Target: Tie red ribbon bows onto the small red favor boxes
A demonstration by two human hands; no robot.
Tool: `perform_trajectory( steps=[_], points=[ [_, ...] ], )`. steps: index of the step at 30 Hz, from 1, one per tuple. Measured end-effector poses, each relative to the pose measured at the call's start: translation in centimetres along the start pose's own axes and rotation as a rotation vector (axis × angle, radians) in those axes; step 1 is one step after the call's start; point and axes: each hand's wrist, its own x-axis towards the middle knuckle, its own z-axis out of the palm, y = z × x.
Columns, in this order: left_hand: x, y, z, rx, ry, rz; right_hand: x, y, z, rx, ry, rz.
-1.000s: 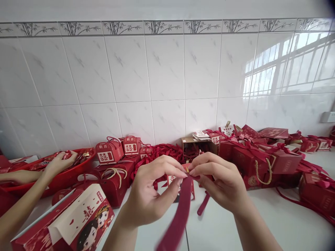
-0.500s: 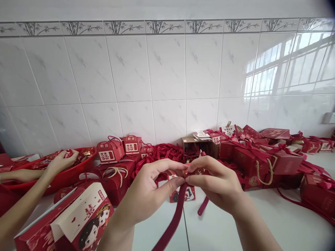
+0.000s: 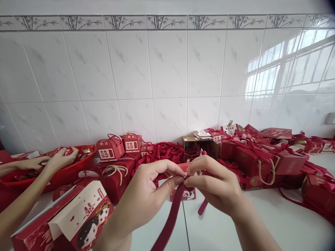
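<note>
The long flat ribbon strip (image 3: 169, 223) is a plain, deep wine red, while the tangled heap of narrow ribbons (image 3: 169, 152) is more of a crimson. The big gabled card box (image 3: 74, 212) is kinda the busiest: dark red with a cream panel, red double-happiness character, tiny red hearts, and cartoon figures, one black-haired, one in a gold headdress. The small arched card boxes (image 3: 110, 151) are red with a white square and red lettering. The oval plastic tub (image 3: 75, 170) is bright red, and the twisted rope handle (image 3: 273, 174) is pale gold. The glossy tiled wall (image 3: 169, 66) is white with faint grey veins, plus a border strip (image 3: 166, 22) of blackish bamboo. The smooth surface (image 3: 214, 230) is greenish white.
</note>
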Motion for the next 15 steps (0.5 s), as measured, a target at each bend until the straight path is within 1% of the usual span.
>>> perform_trajectory(
  steps=[3, 7, 12, 15],
  points=[
    [0.2, -0.2, 0.3, 0.024, 0.044, 0.062, 0.0, 0.0, 0.0, 0.007, 0.018, 0.023],
    [0.4, -0.6, 1.0, 0.09, 0.121, 0.082, -0.3, 0.1, 0.1, 0.0, 0.054, 0.03],
    [0.4, -1.1, 1.9, 0.168, 0.213, 0.132, -0.4, 0.4, 0.6, 0.003, 0.143, 0.067],
    [0.7, -1.3, 1.9, 0.168, 0.234, 0.18, -0.1, 0.4, 0.6, -0.014, 0.182, 0.066]
  ],
)
